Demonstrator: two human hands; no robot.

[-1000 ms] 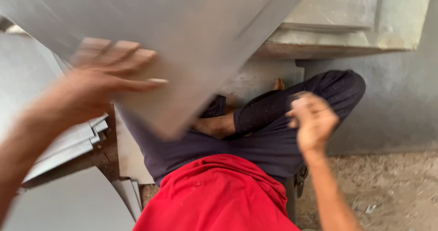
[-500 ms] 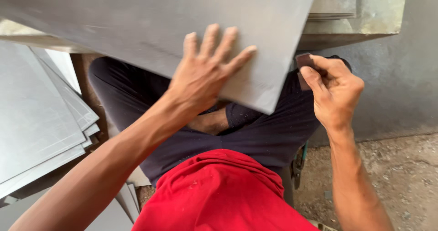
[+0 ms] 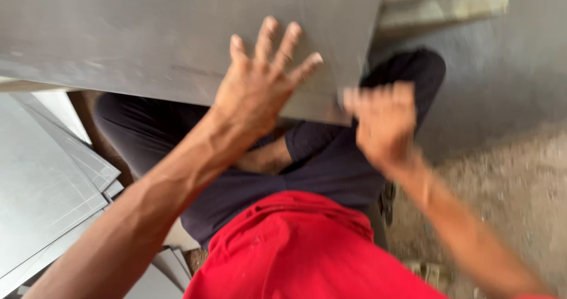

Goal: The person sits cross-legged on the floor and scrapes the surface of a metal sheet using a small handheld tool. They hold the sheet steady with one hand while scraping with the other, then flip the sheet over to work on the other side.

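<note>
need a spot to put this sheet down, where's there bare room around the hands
Free: the gritty floor right of the right hand, below the grey wall. Crowded: the stacked sheets fill the left, and the left hand presses the grey sheet over the crossed legs.

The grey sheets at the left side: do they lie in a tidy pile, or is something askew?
The stack of grey sheets looks untidy: the sheets are fanned out, with corners and edges sticking out at different angles. The left hand presses flat on a large grey sheet over the lap. The right hand is blurred at its corner.
</note>
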